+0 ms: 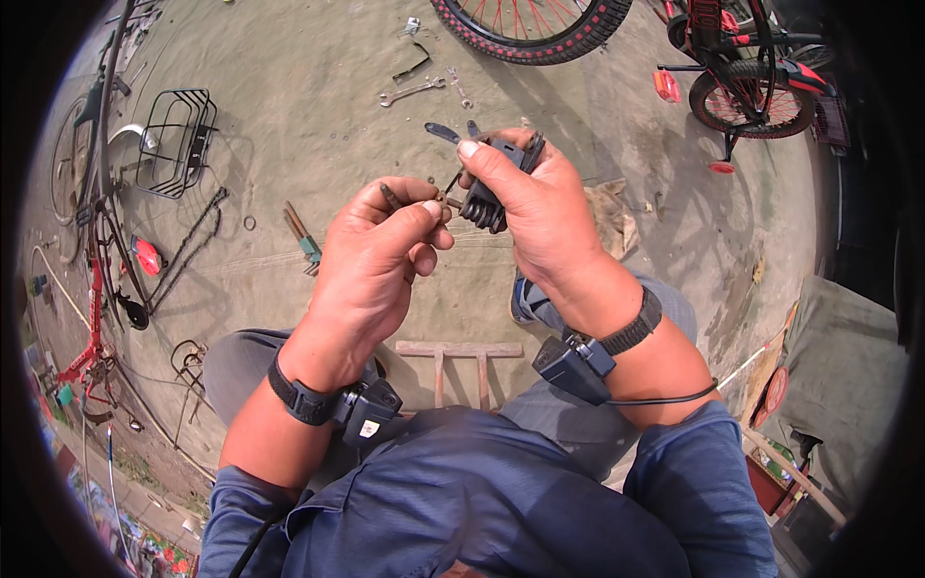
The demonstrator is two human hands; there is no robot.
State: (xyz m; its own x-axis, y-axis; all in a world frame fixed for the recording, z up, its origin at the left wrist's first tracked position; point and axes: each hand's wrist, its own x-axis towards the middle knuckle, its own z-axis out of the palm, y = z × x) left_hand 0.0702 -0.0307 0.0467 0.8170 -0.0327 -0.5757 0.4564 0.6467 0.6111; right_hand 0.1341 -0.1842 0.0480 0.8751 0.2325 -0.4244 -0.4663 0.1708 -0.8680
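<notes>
Both hands are raised close together in front of me, above the ground. My right hand (540, 202) is closed round a black mechanical part (485, 197), whose lower end is ridged like a coil. Two dark flattened ends (441, 132) stick out beyond my right thumb. With thumb and fingers, my left hand (390, 226) pinches a small brownish metal piece (445, 199) right beside the black part. A short dark rod (389, 197) also pokes up between my left fingers. Whether the small piece joins the black part, I cannot tell.
Beyond my hands lie spanners (412, 91) and a green-headed tool (308, 249). A black wire basket (178, 144) and a chain (188, 250) are at left. A bicycle wheel (530, 29) and a small bicycle (752, 96) stand ahead. A wooden stool (459, 350) is between my legs.
</notes>
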